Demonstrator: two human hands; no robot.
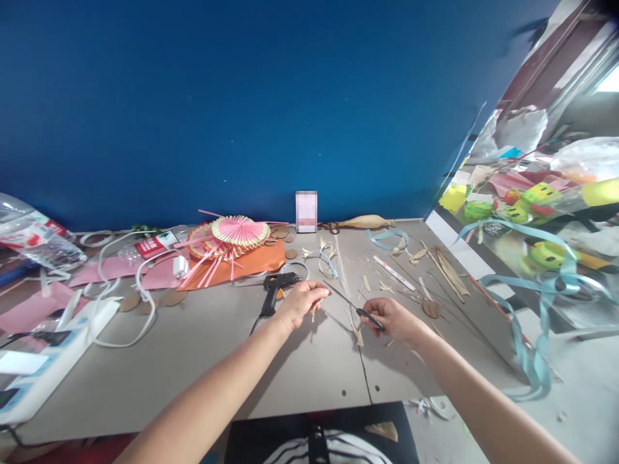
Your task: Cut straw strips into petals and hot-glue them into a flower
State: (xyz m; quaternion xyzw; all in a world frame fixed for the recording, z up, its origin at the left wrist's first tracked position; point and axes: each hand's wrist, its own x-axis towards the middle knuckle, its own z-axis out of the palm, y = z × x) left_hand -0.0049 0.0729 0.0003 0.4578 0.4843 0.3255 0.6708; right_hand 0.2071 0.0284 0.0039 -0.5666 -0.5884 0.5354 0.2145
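My left hand (302,304) is closed in a pinch over the table, and a pale strip of dried husk (313,314) hangs below its fingertips. In my right hand (389,317) are scissors (371,319) with dark handles. Their thin blades point left, and the tip comes close to my left fingers. Whether the blades touch the husk I cannot make out. Beneath and between the hands, husk scraps (356,336) lie on the grey table (309,380). A black glue gun (276,289) lies just left of my left hand.
Pink paper fans (239,235) rest on orange paper (271,259) at the back left. A white power strip (53,361), cable (138,338) and plastic bottles (41,235) occupy the left. Blue ribbon (541,335) hangs over the right edge, near dried husks (449,274) and a wooden disc (431,309).
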